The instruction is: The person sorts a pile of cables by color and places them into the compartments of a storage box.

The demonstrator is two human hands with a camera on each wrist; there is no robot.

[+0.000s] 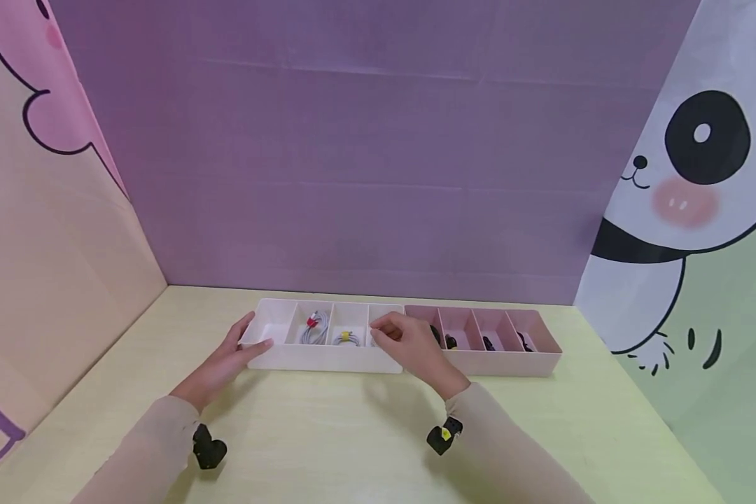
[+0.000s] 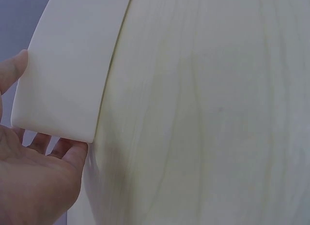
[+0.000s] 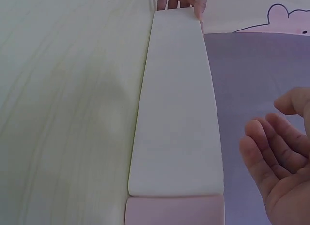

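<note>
A white divided box (image 1: 327, 359) stands on the table, its right end against a pink divided box (image 1: 498, 364). My left hand (image 1: 227, 355) grips the white box's left end, thumb at the front rim and fingers against the end wall. Above the white box's right-most compartment is my right hand (image 1: 409, 343). Its fingers are loosely bent, with a gap to the thumb and nothing visible between them in the right wrist view. Inside the white box lie a pale coiled cable with a red tie (image 1: 313, 323) and another coiled cable with a yellow tie (image 1: 346, 338).
Black items, partly hidden by the front wall, lie in the pink box's compartments, such as a black piece with yellow (image 1: 451, 342). A purple backdrop (image 1: 365, 175) rises behind the boxes. Printed panels flank the pale wooden table (image 1: 327, 441).
</note>
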